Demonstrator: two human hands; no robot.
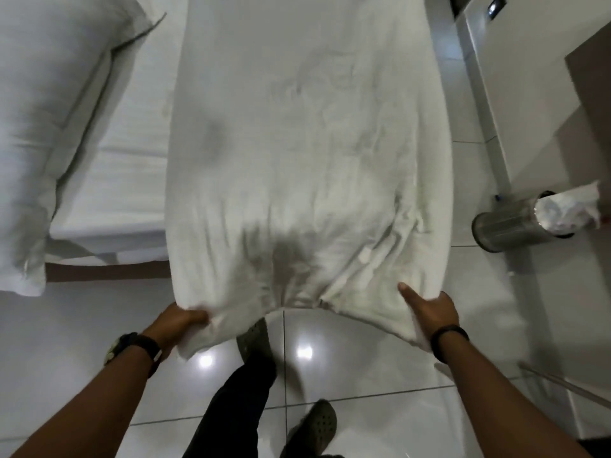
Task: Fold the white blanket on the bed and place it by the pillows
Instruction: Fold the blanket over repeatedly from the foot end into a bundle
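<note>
— Where was the white blanket (307, 153) found, and how was it held?

— It was stretched out long over the bed (132, 180) and past the bed's edge, above the tiled floor (347, 358). The near edge was gripped at both corners: the left hand (180, 320) was curled round one bunched corner, and the right hand (429, 312) was closed on the other, thumb laid flat on top of the cloth.

— Why were the corners taken so far apart?

— Probably so that the cloth could be kept taut and flat, and a clean fold carried away from the body. A sag was left at the middle of the near edge.

— And the pillow (43, 127)?

— It was seen at the left, apart from the blanket; nothing had been placed by it yet. A metal bin (509, 223) was noted on the floor at the right.
</note>
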